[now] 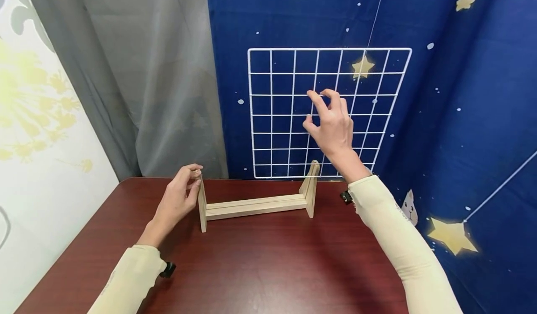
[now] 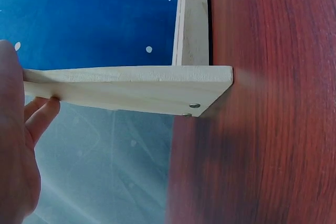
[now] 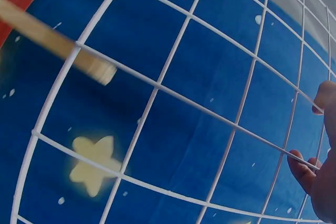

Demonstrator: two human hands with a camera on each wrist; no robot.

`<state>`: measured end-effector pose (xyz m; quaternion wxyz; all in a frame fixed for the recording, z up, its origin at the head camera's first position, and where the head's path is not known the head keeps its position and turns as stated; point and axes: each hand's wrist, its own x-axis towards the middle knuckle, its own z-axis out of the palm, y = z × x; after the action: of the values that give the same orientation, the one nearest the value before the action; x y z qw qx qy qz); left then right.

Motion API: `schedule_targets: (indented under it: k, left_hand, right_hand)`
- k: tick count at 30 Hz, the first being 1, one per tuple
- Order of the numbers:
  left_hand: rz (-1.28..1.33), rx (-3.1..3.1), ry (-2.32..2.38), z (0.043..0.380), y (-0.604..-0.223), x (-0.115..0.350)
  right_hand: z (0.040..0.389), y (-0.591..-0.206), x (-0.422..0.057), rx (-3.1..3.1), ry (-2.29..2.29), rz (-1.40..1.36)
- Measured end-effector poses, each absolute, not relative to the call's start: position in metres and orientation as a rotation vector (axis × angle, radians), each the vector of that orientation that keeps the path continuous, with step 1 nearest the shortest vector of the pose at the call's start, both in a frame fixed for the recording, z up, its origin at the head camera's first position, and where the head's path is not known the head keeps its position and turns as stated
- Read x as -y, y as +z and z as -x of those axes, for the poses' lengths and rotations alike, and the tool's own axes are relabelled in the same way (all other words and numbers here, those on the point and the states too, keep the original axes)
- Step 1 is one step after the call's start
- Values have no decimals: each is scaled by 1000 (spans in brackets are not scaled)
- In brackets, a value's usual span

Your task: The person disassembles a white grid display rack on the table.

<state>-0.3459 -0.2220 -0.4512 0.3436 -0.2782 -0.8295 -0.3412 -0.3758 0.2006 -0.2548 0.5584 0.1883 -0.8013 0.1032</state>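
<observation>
A pale wooden stand (image 1: 256, 207) with two tapered uprights and a low crossbar stands on the table. My left hand (image 1: 178, 195) pinches the top of its left upright, fingers on one side and thumb on the other. In the left wrist view two screw heads show near the foot of that upright (image 2: 131, 90). My right hand (image 1: 335, 125) holds a white wire grid panel (image 1: 271, 116) by its middle wires, fingers curled about them. The grid is raised and roughly upright, its bottom edge crossing in front of the right upright's top.
The dark red wooden table (image 1: 251, 267) ends at a back edge just behind the stand. Behind hang a grey curtain (image 1: 168, 71) and a blue star-patterned curtain (image 1: 440, 118). A white surface with yellow print (image 1: 37, 113) borders the left side.
</observation>
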Motion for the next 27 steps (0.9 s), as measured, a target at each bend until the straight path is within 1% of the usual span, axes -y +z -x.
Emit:
schedule_targets:
  k: [12, 21, 27]
  left_hand:
    - [695, 2138, -1079, 339, -445, 224]
    - [763, 2189, -1144, 330, -429, 241]
    - [786, 2212, -1167, 323, -425, 246]
  right_hand:
    - [371, -283, -241, 1974, 421, -363]
    - [359, -288, -258, 2103, 692, -257]
    - [355, -295, -269, 2154, 712, -214]
